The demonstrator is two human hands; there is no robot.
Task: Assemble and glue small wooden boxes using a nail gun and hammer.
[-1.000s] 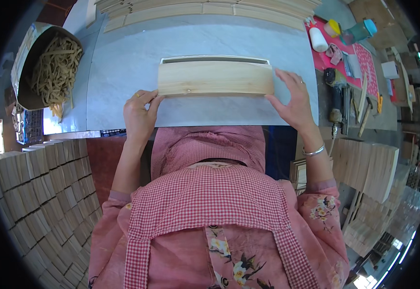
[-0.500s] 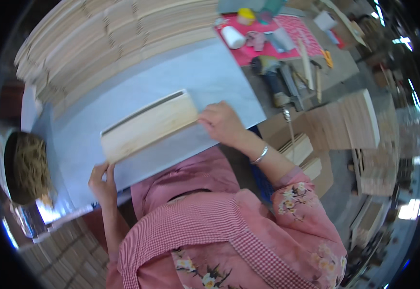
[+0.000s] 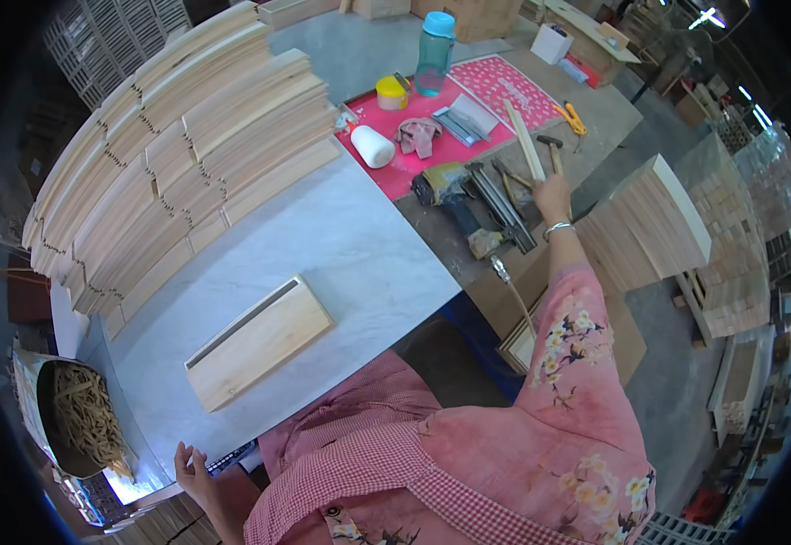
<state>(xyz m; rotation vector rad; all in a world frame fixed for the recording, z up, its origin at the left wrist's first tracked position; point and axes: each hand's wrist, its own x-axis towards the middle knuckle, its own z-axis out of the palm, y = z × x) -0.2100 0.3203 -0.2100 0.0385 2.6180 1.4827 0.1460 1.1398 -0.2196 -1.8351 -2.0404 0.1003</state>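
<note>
My right hand (image 3: pixel 553 198) is stretched out to the far right, its fingers closed round the lower end of a hammer's handle (image 3: pixel 556 162). The hammer lies on the side bench beside a thin wooden strip (image 3: pixel 526 143) and pliers (image 3: pixel 511 174). My left hand (image 3: pixel 194 474) is open with nothing in it, low at the near left edge of the table. A shallow wooden box (image 3: pixel 264 350) lies on the pale table (image 3: pixel 368 245), a dark slot along its far long side. Neither hand touches it.
Tall stacks of wooden boards (image 3: pixel 177 154) line the table's far left. A bin of wood-coloured strips (image 3: pixel 87 413) stands at left. On the bench lie a nail gun (image 3: pixel 459 213), a white bottle (image 3: pixel 373 146), and a teal bottle (image 3: pixel 434 59). More boards (image 3: pixel 645 232) stand at right.
Both hands have let go of the wooden box. My right hand has moved far and right to the hammer; my left has drawn back toward me. The view has shifted.
</note>
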